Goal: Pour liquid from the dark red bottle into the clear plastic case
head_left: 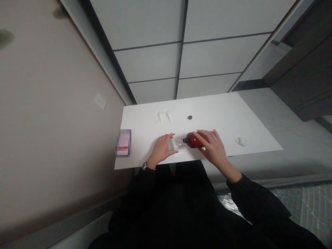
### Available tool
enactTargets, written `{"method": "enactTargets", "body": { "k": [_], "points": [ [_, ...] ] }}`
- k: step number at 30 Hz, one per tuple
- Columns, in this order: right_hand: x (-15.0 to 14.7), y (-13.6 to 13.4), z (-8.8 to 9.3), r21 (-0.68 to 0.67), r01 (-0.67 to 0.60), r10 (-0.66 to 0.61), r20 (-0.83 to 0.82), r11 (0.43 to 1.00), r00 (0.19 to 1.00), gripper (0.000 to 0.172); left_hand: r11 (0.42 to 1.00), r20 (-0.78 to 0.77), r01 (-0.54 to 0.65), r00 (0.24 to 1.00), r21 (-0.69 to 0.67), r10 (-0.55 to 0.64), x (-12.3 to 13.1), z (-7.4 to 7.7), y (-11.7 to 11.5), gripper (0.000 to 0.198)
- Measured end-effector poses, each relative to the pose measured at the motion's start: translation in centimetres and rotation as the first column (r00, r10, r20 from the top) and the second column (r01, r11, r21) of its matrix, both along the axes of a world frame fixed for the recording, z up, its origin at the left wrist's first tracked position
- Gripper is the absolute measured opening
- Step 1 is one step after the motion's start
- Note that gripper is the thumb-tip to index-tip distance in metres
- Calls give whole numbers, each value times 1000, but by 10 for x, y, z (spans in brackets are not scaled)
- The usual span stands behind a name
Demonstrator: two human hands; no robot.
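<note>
My right hand [213, 147] is wrapped over a reddish-brown bottle [194, 140] tipped on its side, its dark neck pointing left. The neck meets a small clear glass container [177, 143], which my left hand [161, 149] grips from the left, a watch on its wrist. Both rest near the front edge of the white table [215, 114].
A small dark round cap [190, 117] lies behind the bottle. A crumpled clear wrapper [162, 115] sits at the back left, a white wad [241, 141] at the right. A blurred pink box [123, 143] stands at the table's left edge by the wall.
</note>
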State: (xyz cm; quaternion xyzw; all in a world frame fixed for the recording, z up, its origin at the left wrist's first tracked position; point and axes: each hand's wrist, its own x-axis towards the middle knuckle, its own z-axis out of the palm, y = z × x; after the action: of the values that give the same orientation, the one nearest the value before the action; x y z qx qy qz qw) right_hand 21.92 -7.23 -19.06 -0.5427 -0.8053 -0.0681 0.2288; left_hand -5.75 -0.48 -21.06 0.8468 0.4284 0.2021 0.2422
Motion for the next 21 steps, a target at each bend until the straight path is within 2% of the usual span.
{"method": "enactTargets", "body": {
  "k": [10,21],
  "points": [
    [-4,10,9,44,-48,41,130,998,991,73,1000,-8,11,1000,-13,-11,0,3,-1,82],
    [-4,13,16,30,-73,66,179,997,982,72,1000,-18,5,1000,-18,-5,1,4,-1,80]
  ]
}}
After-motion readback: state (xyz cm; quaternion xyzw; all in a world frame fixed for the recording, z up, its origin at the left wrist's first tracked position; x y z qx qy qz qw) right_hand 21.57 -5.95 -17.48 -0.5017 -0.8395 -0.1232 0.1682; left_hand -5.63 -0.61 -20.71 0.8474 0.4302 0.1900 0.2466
